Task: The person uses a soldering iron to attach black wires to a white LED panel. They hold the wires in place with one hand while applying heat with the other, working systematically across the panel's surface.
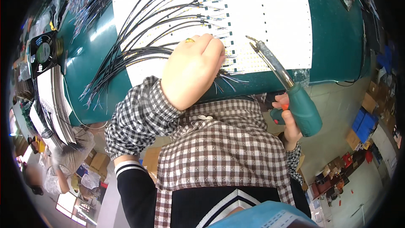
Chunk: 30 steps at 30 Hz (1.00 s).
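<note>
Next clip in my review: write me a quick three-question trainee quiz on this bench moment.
1. True or false: the right hand holds a green-handled soldering iron.
2. What does the left hand rest on? A) a fan B) the white panel with black wires C) a box
3. What colour is the bench mat?

Key: 1 true; 2 B; 3 green.

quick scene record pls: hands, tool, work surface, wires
left hand: fisted, resting on the white sheet, pressing down the black wires
right hand: shut on the soldering iron, green handle
iron tip: raised over the sheet, not touching
wires: fanned across sheet, from upper left
table: green mat
fan: left edge of table
</note>
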### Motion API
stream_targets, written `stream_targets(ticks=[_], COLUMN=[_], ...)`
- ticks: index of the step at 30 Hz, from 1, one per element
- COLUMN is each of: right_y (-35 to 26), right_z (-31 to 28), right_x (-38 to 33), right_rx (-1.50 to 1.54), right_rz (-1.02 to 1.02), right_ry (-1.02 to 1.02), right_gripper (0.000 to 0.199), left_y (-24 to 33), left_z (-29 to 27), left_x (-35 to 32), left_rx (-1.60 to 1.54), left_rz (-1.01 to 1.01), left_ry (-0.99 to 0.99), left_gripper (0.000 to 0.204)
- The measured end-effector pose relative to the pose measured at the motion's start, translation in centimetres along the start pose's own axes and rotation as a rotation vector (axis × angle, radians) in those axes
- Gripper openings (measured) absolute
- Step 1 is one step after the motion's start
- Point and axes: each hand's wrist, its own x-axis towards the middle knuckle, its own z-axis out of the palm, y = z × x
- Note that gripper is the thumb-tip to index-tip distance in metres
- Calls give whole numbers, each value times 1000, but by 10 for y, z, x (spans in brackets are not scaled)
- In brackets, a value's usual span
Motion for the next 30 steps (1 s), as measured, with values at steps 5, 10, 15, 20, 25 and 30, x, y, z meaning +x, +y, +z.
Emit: stream_targets(ticks=[5, 10, 15, 20, 25, 30], right_y=[1, 1, 0, 12, 12, 8], right_z=[1, 1, 1, -6, -7, -8], right_x=[1, -1, 0, -3, -5, -5], right_rx=[9, 14, 4, 95, 92, 60], right_rz=[-10, 4, 2, 9, 15, 60], right_ry=[2, 10, 12, 9, 6, -39], right_gripper=[46, 46, 47, 70, 70, 69], left_y=[-5, -3, 3, -2, -5, -5], left_z=[9, 10, 5, 10, 14, 15], left_x=[3, 4, 2, 4, 6, 4], left_rx=[46, 67, -12, -114, -135, -127], left_rz=[-26, -67, -177, -172, -155, -150], left_ry=[32, 69, 81, 129, 131, 141], left_gripper=[14, 13, 12, 16, 16, 16])
